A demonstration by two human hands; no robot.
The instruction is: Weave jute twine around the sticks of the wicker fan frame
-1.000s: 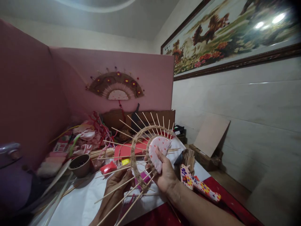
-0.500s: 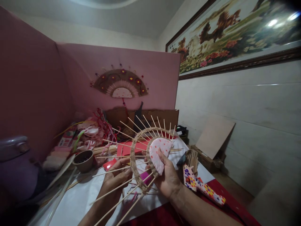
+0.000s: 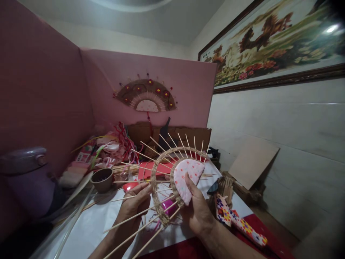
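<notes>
Above the table I hold a half-made fan (image 3: 155, 172), with thin wooden sticks fanning out from a half-round pad (image 3: 188, 176) of pink spotted cloth. Braided twine edges the pad, and a second twine band arcs across the sticks. My right hand (image 3: 198, 212) grips the pad, thumb on its front and fingers behind. My left hand (image 3: 136, 203) pinches the outer band and a stick at the left side; its fingertips are partly hidden behind them. Behind the lower sticks a bright purple object (image 3: 168, 207) shows.
A flower-patterned glue gun (image 3: 241, 223) lies at right. A brown bowl (image 3: 102, 180), a red packet (image 3: 130, 186), bundled sticks (image 3: 125, 169) and a pink craft pile (image 3: 107, 151) lie left and behind. A finished fan (image 3: 147, 94) hangs on the pink partition. A lilac bottle (image 3: 25, 183) stands far left.
The view has turned slightly left, so the surroundings sit further right. Both hands keep their hold on the fan, which has barely shifted.
</notes>
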